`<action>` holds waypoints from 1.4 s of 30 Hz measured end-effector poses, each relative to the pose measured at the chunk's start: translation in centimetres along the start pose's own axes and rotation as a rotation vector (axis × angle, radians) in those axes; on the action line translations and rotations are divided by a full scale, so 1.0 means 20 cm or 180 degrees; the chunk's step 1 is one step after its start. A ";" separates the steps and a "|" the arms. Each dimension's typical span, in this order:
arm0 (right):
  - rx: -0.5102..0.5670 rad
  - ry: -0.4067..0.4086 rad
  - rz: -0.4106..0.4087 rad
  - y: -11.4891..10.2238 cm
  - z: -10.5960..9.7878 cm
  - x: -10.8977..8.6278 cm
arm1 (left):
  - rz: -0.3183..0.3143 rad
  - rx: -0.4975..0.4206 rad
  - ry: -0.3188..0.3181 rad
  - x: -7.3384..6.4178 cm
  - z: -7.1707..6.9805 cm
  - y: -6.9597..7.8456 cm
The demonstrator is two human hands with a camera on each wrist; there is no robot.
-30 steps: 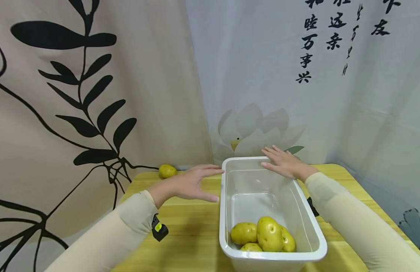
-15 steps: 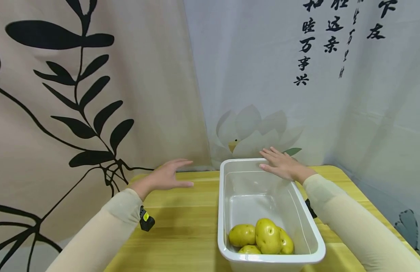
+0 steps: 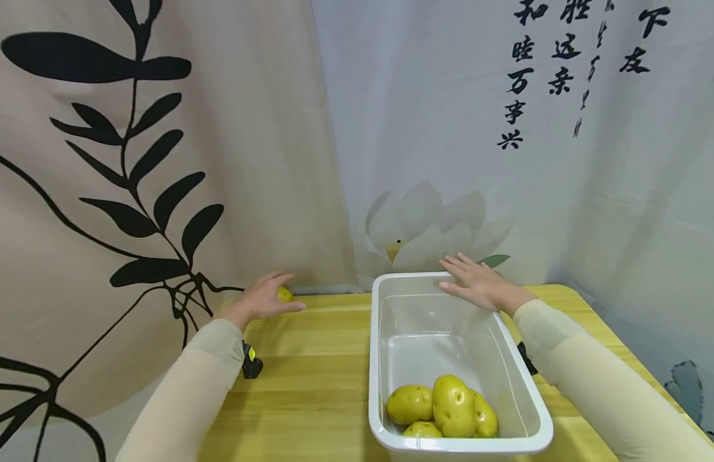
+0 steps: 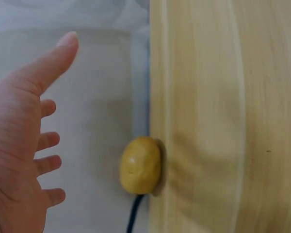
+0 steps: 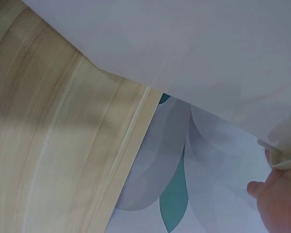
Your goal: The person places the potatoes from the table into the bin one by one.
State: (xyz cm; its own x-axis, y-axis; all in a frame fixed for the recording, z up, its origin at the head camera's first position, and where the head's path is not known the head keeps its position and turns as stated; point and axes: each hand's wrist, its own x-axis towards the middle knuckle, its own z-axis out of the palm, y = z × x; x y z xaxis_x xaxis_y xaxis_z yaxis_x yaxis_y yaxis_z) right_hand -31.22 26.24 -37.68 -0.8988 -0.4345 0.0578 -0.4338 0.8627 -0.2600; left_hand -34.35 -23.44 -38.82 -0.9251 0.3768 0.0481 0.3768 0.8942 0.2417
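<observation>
Near the far left edge of the table, my left hand (image 3: 257,300) reaches out with its thumb and fingers spread. A yellow potato (image 3: 285,294) shows partly between them, its rest hidden behind the hand. In the left wrist view the whole potato (image 4: 140,165) sits at the table edge, apart from the fingers. My right hand (image 3: 480,287) rests on the far right corner of a white plastic tub (image 3: 375,359), fingers extended over the rim. Several more potatoes (image 3: 453,405) lie heaped at the near end of the tub.
The yellow wooden table (image 3: 316,372) ends at a printed curtain (image 3: 276,141) hanging close behind it. A dark wrist camera (image 3: 251,366) is strapped under the left sleeve. The tub stands on the table's right half.
My left hand has moved left from beside the tub's rim to the potato at the far edge. The right hand stays on the tub; the view has shifted slightly.
</observation>
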 end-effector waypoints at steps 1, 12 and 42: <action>-0.0014 0.0000 0.0001 0.00 0.00 0.00 | -0.0025 0.0024 -0.0007 0.01 0.01 -0.01; 0.0024 0.0010 0.0010 0.00 0.00 0.00 | -0.0307 0.0159 -0.0065 0.14 0.18 -0.17; 0.0014 0.0062 0.0081 0.00 0.02 -0.01 | -0.0732 -0.0193 -0.0416 0.16 0.32 -0.26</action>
State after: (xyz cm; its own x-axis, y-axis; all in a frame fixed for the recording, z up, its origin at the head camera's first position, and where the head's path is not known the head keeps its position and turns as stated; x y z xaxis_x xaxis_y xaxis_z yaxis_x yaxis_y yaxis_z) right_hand -30.98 26.23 -37.99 -0.9106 -0.4073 0.0699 -0.4106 0.8722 -0.2658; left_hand -38.85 -25.27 -46.17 -0.9705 0.1970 -0.1392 0.1504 0.9452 0.2896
